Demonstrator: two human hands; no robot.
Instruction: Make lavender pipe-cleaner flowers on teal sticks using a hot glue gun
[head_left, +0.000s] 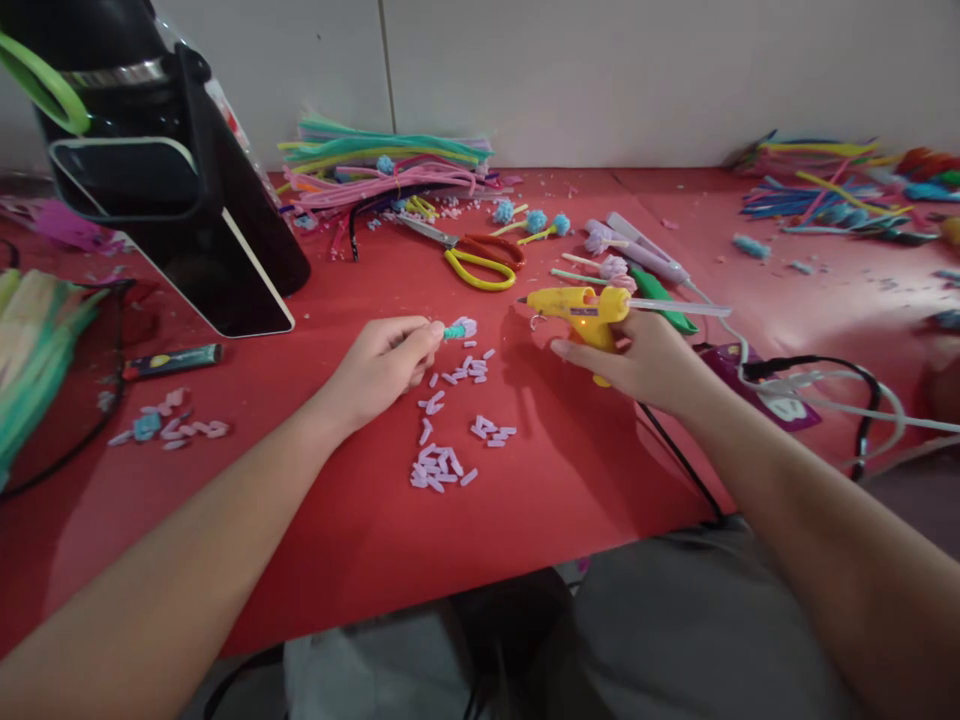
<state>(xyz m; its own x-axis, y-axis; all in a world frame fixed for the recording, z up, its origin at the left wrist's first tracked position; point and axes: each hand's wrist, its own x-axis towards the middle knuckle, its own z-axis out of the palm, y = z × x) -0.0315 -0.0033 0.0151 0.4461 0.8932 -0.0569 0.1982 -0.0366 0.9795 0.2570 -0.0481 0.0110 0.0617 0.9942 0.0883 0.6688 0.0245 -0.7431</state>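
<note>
Pinched in the fingertips of my left hand (386, 365) is a small pipe-cleaner flower (461, 329), with a teal stem and pale purple petals at its tip. My right hand (645, 360) is wrapped round a yellow hot glue gun (581, 308). Its nozzle points left toward the flower, apart from it, and a clear glue stick (682, 306) juts out of its back. Below the flower, short pale purple pipe-cleaner pieces (437, 467) lie scattered and in small piles on the red tabletop (360, 540).
Scissors (484, 265) with red and yellow handles lie behind, near blue pom-pom flowers (535, 222) and bundled pipe cleaners (390, 180). At left, a black bottle (255, 200) stands behind a leaning phone (217, 270). Cables (832, 375) run across the right side.
</note>
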